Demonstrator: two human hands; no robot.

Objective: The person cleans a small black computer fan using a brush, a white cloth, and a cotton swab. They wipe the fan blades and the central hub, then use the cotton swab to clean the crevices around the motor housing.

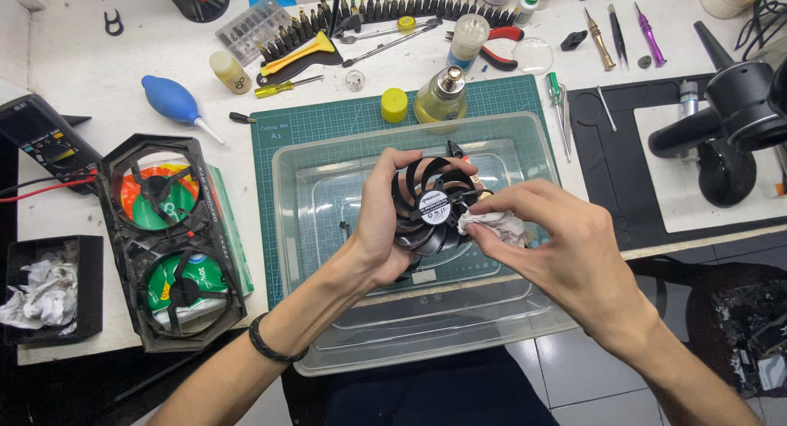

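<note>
Both hands meet over the clear plastic tub (pixel 533 147), so any dirt that comes loose can drop into it and not onto the desk. The left hand (pixel 381 217) is wrapped tight around the black fan (pixel 433 206), with fingers curled over the top edge and the thumb low down. That grip likely keeps the fan from spinning or slipping. The right hand (pixel 566 246) pinches a crumpled white tissue (pixel 492 223) and presses it against the right side of the fan, it seems to rub the blades clean. So the fan is up in the air, above the middle of the tub, and touches only the hands and the tissue.

Under the tub lies a green cutting mat (pixel 328 123), which keeps the desk safe. Left of the tub lies a big black frame with two round holes (pixel 172 237), put out of the way. Far left of the tub sits a black box (pixel 53 291) with used tissues in it. Right of the tub sits a black blower (pixel 734 123). Behind the tub stands a yellow glass bottle (pixel 441 98), close enough to reach, and beside it a small yellow cap (pixel 393 104). Farther behind the tub lie a blue rubber air bulb (pixel 170 100) and many little tools, too small to tell apart.
</note>
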